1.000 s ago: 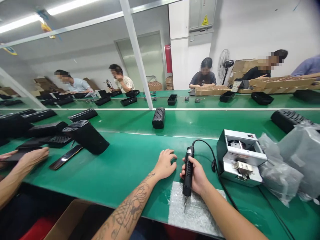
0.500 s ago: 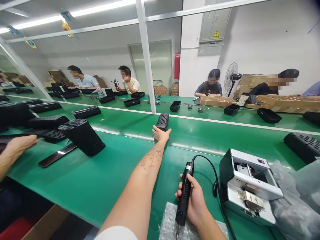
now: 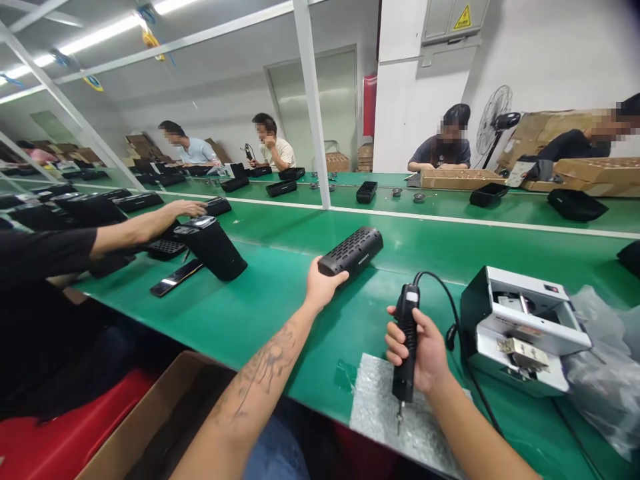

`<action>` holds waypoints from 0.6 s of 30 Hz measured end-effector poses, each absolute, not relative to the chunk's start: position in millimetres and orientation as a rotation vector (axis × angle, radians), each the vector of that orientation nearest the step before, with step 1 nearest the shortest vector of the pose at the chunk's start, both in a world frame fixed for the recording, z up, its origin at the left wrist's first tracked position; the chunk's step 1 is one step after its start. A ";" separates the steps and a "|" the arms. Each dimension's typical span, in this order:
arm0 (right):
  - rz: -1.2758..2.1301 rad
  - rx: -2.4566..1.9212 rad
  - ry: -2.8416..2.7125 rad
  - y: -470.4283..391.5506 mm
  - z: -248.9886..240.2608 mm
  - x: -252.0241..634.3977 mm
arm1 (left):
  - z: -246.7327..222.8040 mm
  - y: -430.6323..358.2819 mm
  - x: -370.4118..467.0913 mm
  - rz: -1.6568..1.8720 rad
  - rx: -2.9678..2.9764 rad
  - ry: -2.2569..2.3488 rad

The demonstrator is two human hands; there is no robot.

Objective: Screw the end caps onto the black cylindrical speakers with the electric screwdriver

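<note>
My left hand (image 3: 323,283) grips the near end of a black housing (image 3: 353,253) with rows of oval holes on top, held over the green bench (image 3: 270,287). The housing slants up to the right. In my right hand (image 3: 425,350) is a black electric screwdriver (image 3: 407,340), its bit pointing down above a sheet of bubble wrap (image 3: 373,400). A cable curves from the top of the screwdriver to the right.
A white and black machine (image 3: 525,333) stands at the right beside plastic bags (image 3: 607,373). At the left, a co-worker's arm (image 3: 135,227) reaches over black housings near an upright one (image 3: 213,247) and a phone (image 3: 176,277). Several people sit across the bench.
My left hand has drawn the housing nearer and turned it sideways. The co-worker's arm now reaches farther in over the bench. The view has shifted; my right hand still holds the screwdriver.
</note>
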State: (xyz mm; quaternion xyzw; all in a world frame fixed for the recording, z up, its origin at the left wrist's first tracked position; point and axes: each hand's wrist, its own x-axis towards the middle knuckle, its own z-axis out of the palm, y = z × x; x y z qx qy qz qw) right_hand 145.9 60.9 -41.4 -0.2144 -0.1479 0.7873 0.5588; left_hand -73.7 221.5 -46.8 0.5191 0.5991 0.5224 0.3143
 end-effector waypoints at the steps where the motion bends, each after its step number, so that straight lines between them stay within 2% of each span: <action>1: 1.865 -0.443 -0.420 55.8 -35.8 151.8 | -50.5 193.7 -83.3 1.371 1.388 1.531; 7: 1.760 -0.251 -0.618 17.9 4.2 224.0 | -61.6 58.2 -116.4 1.214 1.410 1.125; 10: 1.573 -0.553 -0.771 -5.0 35.6 264.9 | -58.6 16.7 -115.1 1.083 1.486 1.068; 12: 1.276 -0.784 -0.891 -19.6 58.8 278.5 | -59.3 -1.2 -111.8 0.994 1.570 1.022; 14: 0.823 -0.960 -0.863 -27.4 76.1 280.9 | -63.9 -9.8 -107.9 0.900 1.651 0.970; 16: 0.423 -0.989 -0.878 -25.4 83.2 280.1 | -69.4 -10.0 -102.7 0.808 1.750 0.924; 18: 0.164 -0.951 -0.941 -16.3 82.0 281.8 | -71.0 -5.0 -96.3 0.730 1.861 0.874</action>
